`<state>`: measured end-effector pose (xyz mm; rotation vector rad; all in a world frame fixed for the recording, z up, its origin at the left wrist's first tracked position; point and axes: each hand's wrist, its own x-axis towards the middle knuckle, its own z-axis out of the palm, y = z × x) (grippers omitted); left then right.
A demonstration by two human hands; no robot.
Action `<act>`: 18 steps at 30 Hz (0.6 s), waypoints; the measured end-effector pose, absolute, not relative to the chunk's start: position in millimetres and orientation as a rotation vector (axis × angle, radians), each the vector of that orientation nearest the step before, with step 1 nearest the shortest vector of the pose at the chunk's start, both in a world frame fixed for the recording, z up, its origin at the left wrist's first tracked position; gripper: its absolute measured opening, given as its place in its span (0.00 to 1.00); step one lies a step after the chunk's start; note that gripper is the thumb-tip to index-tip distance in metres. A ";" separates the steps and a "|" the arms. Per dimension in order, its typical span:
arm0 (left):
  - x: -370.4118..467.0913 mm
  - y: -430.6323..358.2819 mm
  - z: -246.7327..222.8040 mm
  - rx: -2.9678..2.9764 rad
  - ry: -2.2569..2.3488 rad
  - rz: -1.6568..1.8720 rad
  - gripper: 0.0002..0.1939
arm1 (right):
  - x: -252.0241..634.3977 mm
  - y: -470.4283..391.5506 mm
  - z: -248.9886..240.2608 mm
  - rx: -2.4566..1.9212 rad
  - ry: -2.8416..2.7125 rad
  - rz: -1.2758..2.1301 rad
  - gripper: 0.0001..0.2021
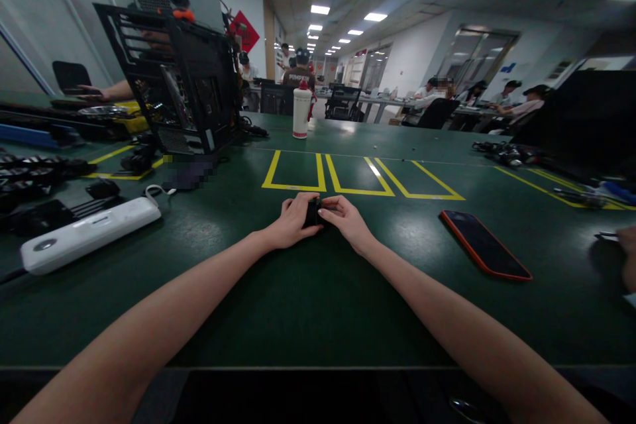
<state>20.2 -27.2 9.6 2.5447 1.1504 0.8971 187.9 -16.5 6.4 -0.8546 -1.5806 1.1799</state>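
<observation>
Close together near the middle of the green table (pixel 308 305), my two hands meet over a small black object (pixel 313 213). My left hand (pixel 293 220) is wrapped round its left side, with the thumb along the near edge. On the other side, the thumb and fingers of my right hand (pixel 346 218) pinch at the object's right edge. Fingers cover much of the black object, so its kind does not show. Whether the right fingertips also hold a small separate part I cannot tell. Yellow tape outlines (pixel 293 187) lie just beyond the hands.
To the left are a white power strip (pixel 94 232), black cables and an open black computer case (pixel 193 93). A white bottle (pixel 301 112) stands at the back. An orange-edged phone (pixel 484 245) lies right. Another person's hand (pixel 629 255) is at the right edge.
</observation>
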 end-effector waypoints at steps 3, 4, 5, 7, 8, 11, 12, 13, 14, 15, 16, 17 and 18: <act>21.0 -26.6 8.5 2.537 1.160 0.910 0.29 | 189.8 -17.6 5.2 -0.848 -1.582 1.247 0.13; 21.1 -26.5 8.3 2.535 1.162 0.907 0.29 | 190.8 -18.3 4.8 -0.821 -1.592 1.268 0.13; 21.1 -26.4 8.3 2.535 1.162 0.899 0.29 | 191.8 -19.1 4.6 -0.794 -1.600 1.282 0.14; 21.0 -26.5 8.6 2.536 1.161 0.887 0.28 | 193.2 -20.8 4.5 -0.760 -1.609 1.292 0.15; 21.0 -26.7 9.0 2.535 1.160 0.888 0.28 | 193.5 -21.4 4.8 -0.757 -1.612 1.289 0.15; 20.7 -27.9 10.7 2.530 1.158 0.899 0.28 | 192.4 -21.4 5.9 -0.788 -1.606 1.234 0.11; 20.6 -28.4 11.5 2.530 1.158 0.898 0.28 | 191.7 -20.7 6.1 -0.800 -1.603 1.204 0.09; 20.5 -29.1 12.4 2.532 1.158 0.891 0.28 | 190.9 -19.7 6.2 -0.811 -1.600 1.177 0.09; 20.4 -29.8 13.4 2.535 1.159 0.882 0.28 | 190.3 -18.6 6.1 -0.821 -1.596 1.161 0.09; 20.3 -30.5 14.3 2.539 1.158 0.872 0.28 | 189.9 -17.4 5.8 -0.831 -1.593 1.161 0.10; 20.2 -31.2 15.2 2.541 1.159 0.866 0.28 | 189.8 -16.5 5.4 -0.841 -1.591 1.176 0.11; 20.1 -31.8 15.9 2.541 1.160 0.864 0.28 | 189.9 -15.8 4.9 -0.848 -1.590 1.199 0.13; 20.1 -32.4 16.5 2.540 1.161 0.863 0.28 | 190.4 -15.4 4.2 -0.848 -1.590 1.227 0.14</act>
